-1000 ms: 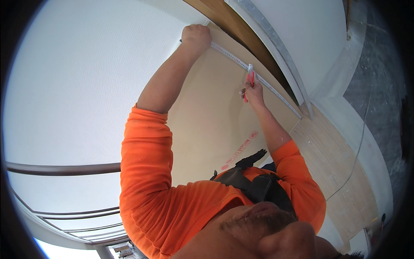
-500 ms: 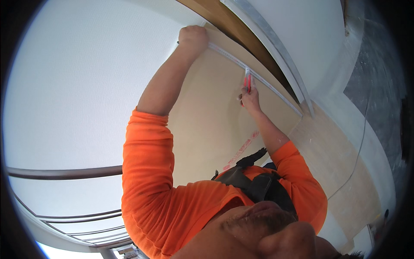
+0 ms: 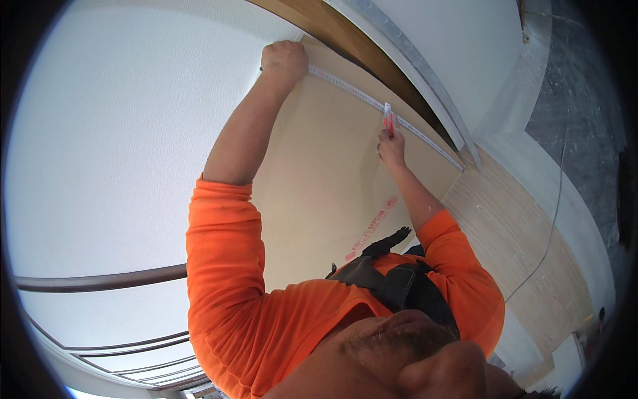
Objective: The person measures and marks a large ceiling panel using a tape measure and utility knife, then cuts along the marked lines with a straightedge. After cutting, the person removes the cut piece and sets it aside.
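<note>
Both arms (image 3: 242,130) out: left hand (image 3: 286,58) fisted, right hand (image 3: 392,147) around apparent cutter (image 3: 391,124).

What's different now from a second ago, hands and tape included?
The right hand, with the red tool, has moved a little along the measuring tape, away from the left hand and toward the tape's lower right end. The view has also shifted slightly. Nothing was visibly taken hold of or let go. The left hand stays closed at the tape's upper end; the tape still lies across the tan board.
</note>
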{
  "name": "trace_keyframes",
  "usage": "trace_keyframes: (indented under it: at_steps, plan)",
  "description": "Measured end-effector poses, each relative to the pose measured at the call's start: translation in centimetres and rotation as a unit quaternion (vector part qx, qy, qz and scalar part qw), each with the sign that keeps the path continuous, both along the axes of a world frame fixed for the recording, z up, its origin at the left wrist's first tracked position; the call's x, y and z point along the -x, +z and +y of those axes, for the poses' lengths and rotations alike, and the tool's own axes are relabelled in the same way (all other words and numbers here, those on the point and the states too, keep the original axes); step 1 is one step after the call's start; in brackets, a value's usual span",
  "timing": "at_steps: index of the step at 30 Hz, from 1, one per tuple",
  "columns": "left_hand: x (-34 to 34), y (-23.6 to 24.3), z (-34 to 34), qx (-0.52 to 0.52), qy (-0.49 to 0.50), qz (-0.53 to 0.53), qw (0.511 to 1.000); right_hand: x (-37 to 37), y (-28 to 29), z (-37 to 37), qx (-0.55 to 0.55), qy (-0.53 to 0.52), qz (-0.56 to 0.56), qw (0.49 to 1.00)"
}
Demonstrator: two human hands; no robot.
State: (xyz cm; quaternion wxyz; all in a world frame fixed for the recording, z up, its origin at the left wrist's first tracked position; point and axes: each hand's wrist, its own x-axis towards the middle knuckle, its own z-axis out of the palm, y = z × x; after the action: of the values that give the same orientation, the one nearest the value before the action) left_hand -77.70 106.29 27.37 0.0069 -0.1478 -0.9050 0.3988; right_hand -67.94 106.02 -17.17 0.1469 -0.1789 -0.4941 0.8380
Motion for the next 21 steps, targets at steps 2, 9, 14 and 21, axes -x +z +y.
trace_keyframes:
  at_steps: [2, 9, 14, 21]
  plan:
    - [0.4, -0.1, 0.4, -0.005, -0.003, -0.002, 1.0, 1.2, -0.4, 0.3, -0.029, 0.005, 0.0, 1.0]
    - [-0.7, -0.2, -2.8, 0.011, 0.043, -0.012, 0.999, -2.5, 8.0, -0.6, -0.066, 0.059, -0.047, 0.995]
    - [-0.6, -0.1, -1.3, 0.016, 0.017, -0.006, 1.0, -2.0, 7.5, 0.1, -0.036, 0.063, -0.06, 0.996]
    - [-0.4, -0.2, -1.3, 0.017, 0.026, -0.008, 0.999, -2.0, 8.8, 0.4, -0.057, 0.06, -0.053, 0.995]
